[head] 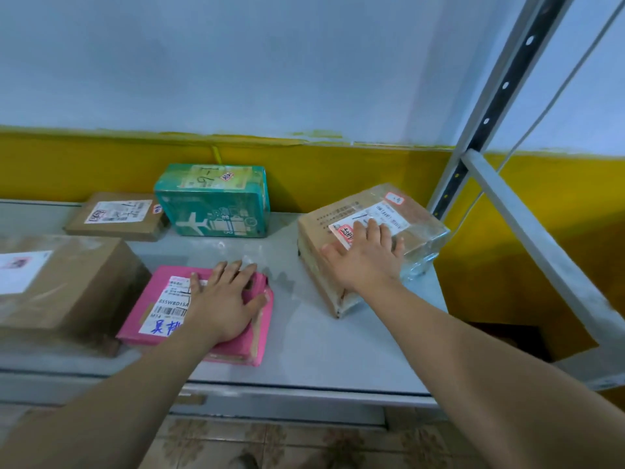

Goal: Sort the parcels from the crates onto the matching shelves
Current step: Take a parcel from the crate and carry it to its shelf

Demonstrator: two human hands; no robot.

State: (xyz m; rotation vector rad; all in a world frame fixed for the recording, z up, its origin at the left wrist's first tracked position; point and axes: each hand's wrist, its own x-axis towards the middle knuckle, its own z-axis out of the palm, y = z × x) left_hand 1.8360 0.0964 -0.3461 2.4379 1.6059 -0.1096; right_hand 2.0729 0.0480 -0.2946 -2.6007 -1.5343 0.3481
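Patterned floor tiles (pixel 270 448) show at the bottom edge, under both bare forearms reaching up and out. Grey shelf (pixel 304 350) board next, front lip near.

Left hand (pixel 225 299) lies flat on the pink parcel (pixel 138 316), fingers straight and slightly spread, palm down, thumb out toward the parcel's right edge; nothing gripped. Pink parcel sits at the near middle of the shelf, white label with barcode and blue writing partly under the hand.

Right hand (pixel 367 258) also lies flat, fingers apart, palm down on top of the taped brown box (pixel 324 225), covering part of its white label. That box sits on the right end of the shelf, turned at an angle, clear tape loose on its right side.

Large brown carton (pixel 77 282) at left, just beside the pink parcel. Farther back: flat brown box (pixel 115 221) at far left, green box (pixel 216 211) just to its right, marked "1-6" on top, close to the wall. Wall (pixel 338 170) is yellow below, pale above. Grey shelf upright (pixel 487 120) with holes rises at far right.
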